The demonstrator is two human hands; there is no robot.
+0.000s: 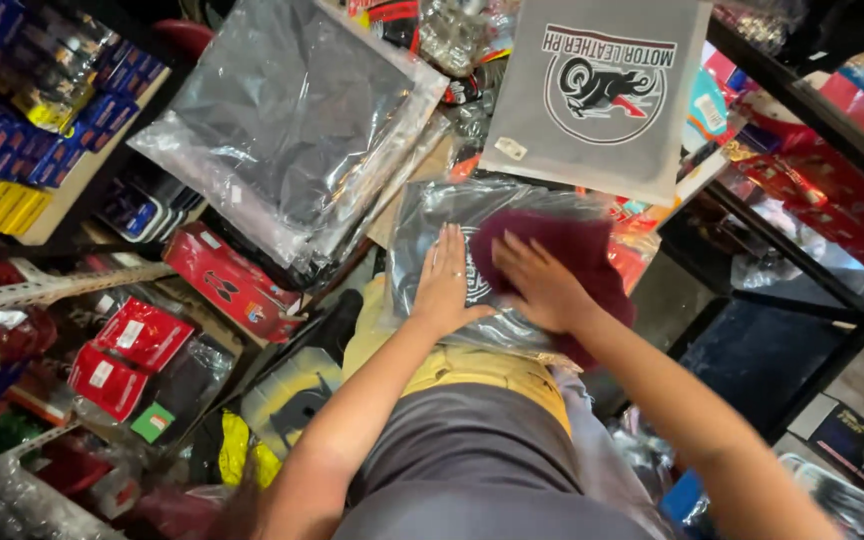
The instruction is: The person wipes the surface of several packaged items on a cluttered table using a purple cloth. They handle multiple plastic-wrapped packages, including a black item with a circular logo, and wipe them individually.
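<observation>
A clear plastic bag with a dark garment inside lies across the person's lap near the middle of the view, and a maroon cloth rests on its right half, hanging a little past the bag's edge toward 4 o'clock. The left hand lies flat on the bag with its fingers straight and close together, pointing to 12 o'clock, holding nothing and just pressing down. The right hand is spread on the maroon cloth, palm down, fingers fanned toward 10 o'clock, its fingertips almost meeting the left hand's; it grips nothing either. At 12 o'clock from the hands, touching the top of the bag, a grey drawstring pouch with a round printed emblem leans on the piled goods. At 10 o'clock a larger clear packet holding a black folded item lies tilted, well clear of the hands. At 9 o'clock a red box lies beneath that packet, and farther toward 8 o'clock sit small red packets. Blue and yellow boxes stack up at the far 10 o'clock corner. At 2 o'clock a black metal shelf carries red packages.
</observation>
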